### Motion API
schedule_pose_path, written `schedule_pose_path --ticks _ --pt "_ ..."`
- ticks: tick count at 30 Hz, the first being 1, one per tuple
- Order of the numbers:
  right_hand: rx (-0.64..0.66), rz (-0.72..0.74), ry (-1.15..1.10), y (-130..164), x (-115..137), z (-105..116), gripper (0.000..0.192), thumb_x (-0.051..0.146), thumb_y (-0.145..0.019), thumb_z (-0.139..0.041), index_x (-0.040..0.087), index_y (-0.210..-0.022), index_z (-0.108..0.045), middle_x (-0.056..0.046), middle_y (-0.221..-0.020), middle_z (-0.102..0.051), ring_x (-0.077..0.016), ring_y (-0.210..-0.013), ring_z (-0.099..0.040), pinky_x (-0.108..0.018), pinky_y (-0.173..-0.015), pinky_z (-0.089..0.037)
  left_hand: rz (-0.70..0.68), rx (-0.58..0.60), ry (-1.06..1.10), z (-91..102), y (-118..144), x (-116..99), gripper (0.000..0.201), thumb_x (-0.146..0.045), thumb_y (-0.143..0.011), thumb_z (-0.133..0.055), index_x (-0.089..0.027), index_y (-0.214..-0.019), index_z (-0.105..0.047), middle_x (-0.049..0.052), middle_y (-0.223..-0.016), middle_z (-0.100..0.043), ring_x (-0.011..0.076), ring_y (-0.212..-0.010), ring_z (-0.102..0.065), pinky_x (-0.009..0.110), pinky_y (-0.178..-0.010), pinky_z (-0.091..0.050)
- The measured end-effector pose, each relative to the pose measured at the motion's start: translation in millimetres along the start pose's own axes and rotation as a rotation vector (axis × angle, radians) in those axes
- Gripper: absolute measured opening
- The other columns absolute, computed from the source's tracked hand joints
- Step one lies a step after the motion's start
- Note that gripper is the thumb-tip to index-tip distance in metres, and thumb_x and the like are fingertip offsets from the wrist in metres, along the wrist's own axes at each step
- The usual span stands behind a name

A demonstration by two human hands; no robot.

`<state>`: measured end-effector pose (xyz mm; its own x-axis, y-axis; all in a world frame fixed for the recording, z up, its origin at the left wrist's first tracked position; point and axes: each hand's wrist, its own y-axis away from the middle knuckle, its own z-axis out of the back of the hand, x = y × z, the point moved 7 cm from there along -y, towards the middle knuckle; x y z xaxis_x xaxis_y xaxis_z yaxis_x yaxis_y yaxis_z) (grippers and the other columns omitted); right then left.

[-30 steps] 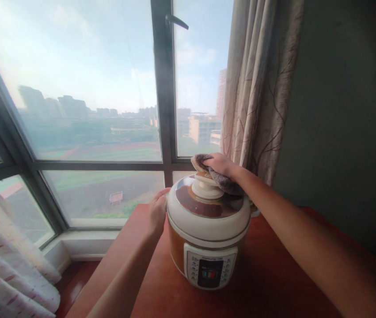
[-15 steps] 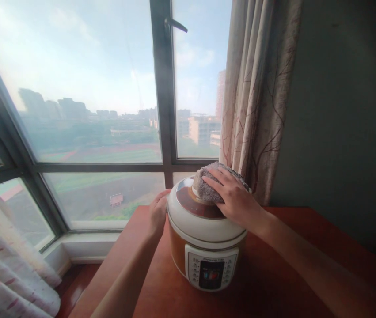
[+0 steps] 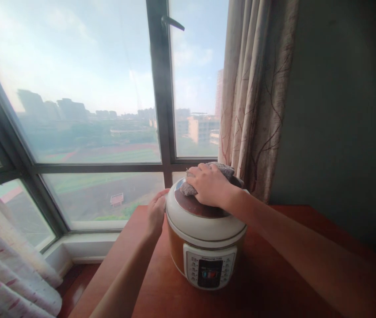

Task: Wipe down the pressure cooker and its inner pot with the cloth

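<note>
By the window: a rice cooker point(image 3: 207, 238) stands on the red table point(image 3: 274, 282).
Right hand point(image 3: 210, 185): fingers curled over a grey cloth point(image 3: 188, 189), pressing it onto the cooker's lid point(image 3: 204, 218).
Left hand point(image 3: 156, 212): palm flat against the cooker's left side, fingers loosely spread.
Behind: patterned curtain point(image 3: 257, 97).

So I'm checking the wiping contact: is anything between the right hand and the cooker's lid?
Yes: a grey cloth lies under the right hand, pressed on the lid. The left hand touches the cooker's side directly.
</note>
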<state>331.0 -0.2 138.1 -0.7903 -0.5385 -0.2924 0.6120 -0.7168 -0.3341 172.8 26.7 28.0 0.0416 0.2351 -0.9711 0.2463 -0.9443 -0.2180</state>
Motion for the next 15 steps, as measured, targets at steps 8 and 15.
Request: schedule_pose_path --ticks 8,15 --pt "0.198 -0.176 -0.324 -39.2 -38.2 -8.0 0.030 0.035 -0.085 -0.057 0.022 -0.107 -0.074 -0.012 -0.113 -0.073 -0.0318 -0.101 -0.067 -0.040 -0.084 -0.050 0.008 0.045 0.028 -0.2 -5.5 12.6 0.043 -0.033 -0.066 -0.057 -0.012 -0.100 -0.074 0.007 -0.085 -0.073 0.0261 -0.085 -0.062 0.033 -0.073 -0.045" --pt "-0.074 0.076 -0.906 -6.4 -68.2 -13.3 0.031 0.029 -0.087 -0.061 0.022 -0.116 -0.071 -0.003 -0.123 -0.071 -0.0227 -0.116 -0.062 -0.035 -0.103 -0.044 0.005 0.037 0.050 2.2 -13.3 24.8 0.042 -0.034 -0.065 -0.056 -0.013 -0.097 -0.073 0.006 -0.083 -0.072 0.0240 -0.081 -0.061 0.032 -0.072 -0.045"
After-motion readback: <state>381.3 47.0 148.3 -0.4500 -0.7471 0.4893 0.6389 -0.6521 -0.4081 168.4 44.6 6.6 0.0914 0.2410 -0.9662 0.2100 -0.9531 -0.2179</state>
